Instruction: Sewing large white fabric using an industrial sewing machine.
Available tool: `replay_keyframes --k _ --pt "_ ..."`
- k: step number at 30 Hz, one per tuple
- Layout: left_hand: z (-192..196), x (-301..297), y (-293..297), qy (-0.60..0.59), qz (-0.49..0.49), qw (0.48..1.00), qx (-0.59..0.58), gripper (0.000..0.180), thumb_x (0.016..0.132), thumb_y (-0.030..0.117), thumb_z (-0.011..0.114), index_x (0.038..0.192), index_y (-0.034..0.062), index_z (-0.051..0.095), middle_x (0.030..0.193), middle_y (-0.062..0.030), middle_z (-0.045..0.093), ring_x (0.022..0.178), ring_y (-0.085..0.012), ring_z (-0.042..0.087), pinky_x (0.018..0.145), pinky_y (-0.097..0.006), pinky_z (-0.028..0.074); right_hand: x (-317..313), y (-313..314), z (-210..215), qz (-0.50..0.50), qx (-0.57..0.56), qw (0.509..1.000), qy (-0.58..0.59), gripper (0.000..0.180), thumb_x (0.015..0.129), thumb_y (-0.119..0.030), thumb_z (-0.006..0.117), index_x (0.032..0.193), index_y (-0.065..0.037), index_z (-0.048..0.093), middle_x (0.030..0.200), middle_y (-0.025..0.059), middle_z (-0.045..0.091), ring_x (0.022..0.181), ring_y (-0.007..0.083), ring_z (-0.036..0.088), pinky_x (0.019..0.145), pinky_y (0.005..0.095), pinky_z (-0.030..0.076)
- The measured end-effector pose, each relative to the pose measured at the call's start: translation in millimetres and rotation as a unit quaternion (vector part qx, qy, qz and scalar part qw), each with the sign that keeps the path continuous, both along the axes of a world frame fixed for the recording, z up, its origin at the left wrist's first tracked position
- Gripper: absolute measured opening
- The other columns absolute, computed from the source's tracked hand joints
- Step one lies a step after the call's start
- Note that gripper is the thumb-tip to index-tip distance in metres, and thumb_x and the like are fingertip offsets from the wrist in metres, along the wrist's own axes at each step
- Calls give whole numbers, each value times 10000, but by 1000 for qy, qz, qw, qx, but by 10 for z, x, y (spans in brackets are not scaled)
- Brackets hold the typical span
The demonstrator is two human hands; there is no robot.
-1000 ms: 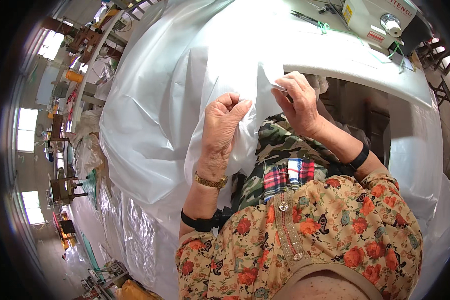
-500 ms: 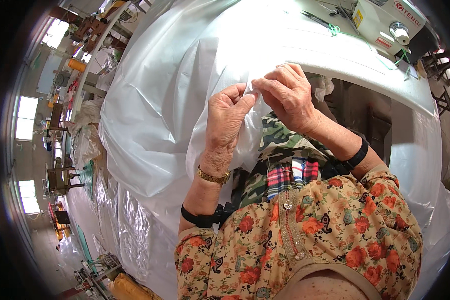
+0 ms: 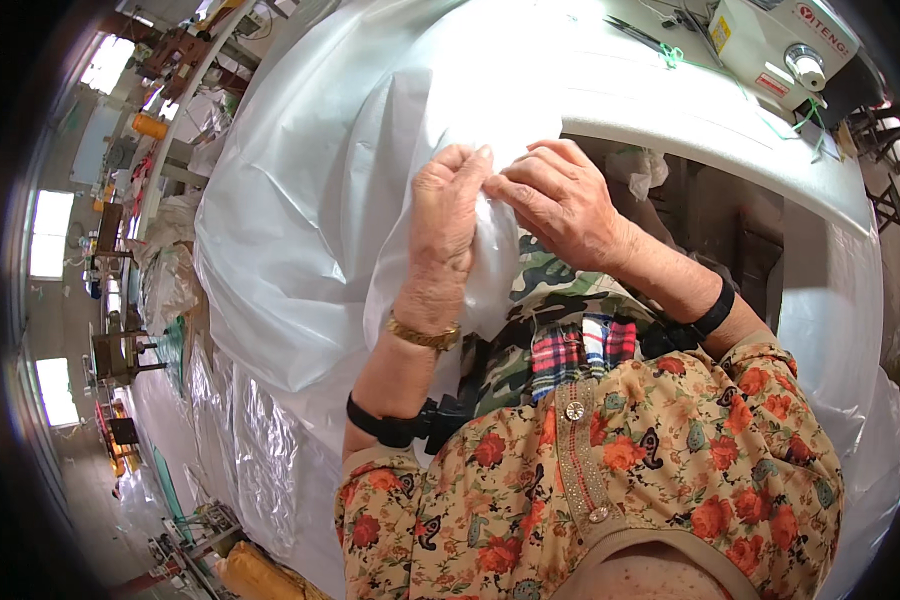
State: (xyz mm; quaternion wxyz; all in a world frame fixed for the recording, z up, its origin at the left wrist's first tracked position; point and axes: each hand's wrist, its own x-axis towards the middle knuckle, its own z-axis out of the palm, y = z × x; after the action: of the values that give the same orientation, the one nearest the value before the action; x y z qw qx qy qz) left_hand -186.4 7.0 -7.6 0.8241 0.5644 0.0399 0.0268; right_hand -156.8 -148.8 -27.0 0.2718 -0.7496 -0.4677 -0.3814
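Observation:
A large sheet of translucent white plastic film (image 3: 280,220) drapes in folds over the table's front edge and down beside my lap. My left hand (image 3: 445,205) pinches the edge of this film between thumb and fingers. Close against it, my right hand (image 3: 560,200) is closed too, its fingertips gripping the film just right of the left thumb. The exact bit of edge between the fingertips is hidden by the fingers.
A white sewing machine (image 3: 780,55) stands on the white table (image 3: 690,135) at the far right. Near it lie dark tweezers (image 3: 635,35) and green thread (image 3: 672,57). More clear plastic (image 3: 260,460) hangs at the left, with other machines (image 3: 120,355) beyond.
My left hand has shifted slightly left and up, its thumb now pointing upward. The right hand has moved a little left and down, still close to the left one.

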Motion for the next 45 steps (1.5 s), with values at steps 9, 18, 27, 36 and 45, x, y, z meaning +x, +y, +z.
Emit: replay_keyframes --k 9,18,27,36,45 --pt "1184 368 368 -252 35 721 644 165 831 49 634 713 -26 548 563 -155 469 460 -212 440 479 -337 372 429 689 -192 12 243 751 613 544 847 -409 646 1169 21 563 1123 252 622 1072 362 605 932 453 456" --pt "712 265 98 -259 -229 568 747 149 853 158 586 760 41 591 631 -178 587 605 -365 607 562 -446 481 267 1422 -484 306 174 841 411 211 833 -200 631 994 -66 617 967 152 644 957 272 629 832 376 492" --pt "-501 -129 187 -167 58 779 602 143 882 163 666 840 32 628 605 -109 606 538 -236 608 516 -373 439 319 185 -157 181 -416 784 423 174 848 -191 613 795 -26 632 806 118 651 832 300 626 728 410 501" --pt "-550 -175 228 177 -6 983 39 133 890 148 683 935 28 648 552 128 387 434 28 287 389 -146 220 931 -167 137 189 -275 932 140 174 842 -162 662 988 -92 598 1032 36 582 1051 239 533 988 397 379" --pt "-547 -240 324 211 -105 966 -106 110 912 132 659 908 33 612 599 123 422 433 25 280 379 -143 217 884 -44 57 293 -263 910 134 129 864 -221 637 949 -123 631 965 29 562 1009 204 528 949 388 393"
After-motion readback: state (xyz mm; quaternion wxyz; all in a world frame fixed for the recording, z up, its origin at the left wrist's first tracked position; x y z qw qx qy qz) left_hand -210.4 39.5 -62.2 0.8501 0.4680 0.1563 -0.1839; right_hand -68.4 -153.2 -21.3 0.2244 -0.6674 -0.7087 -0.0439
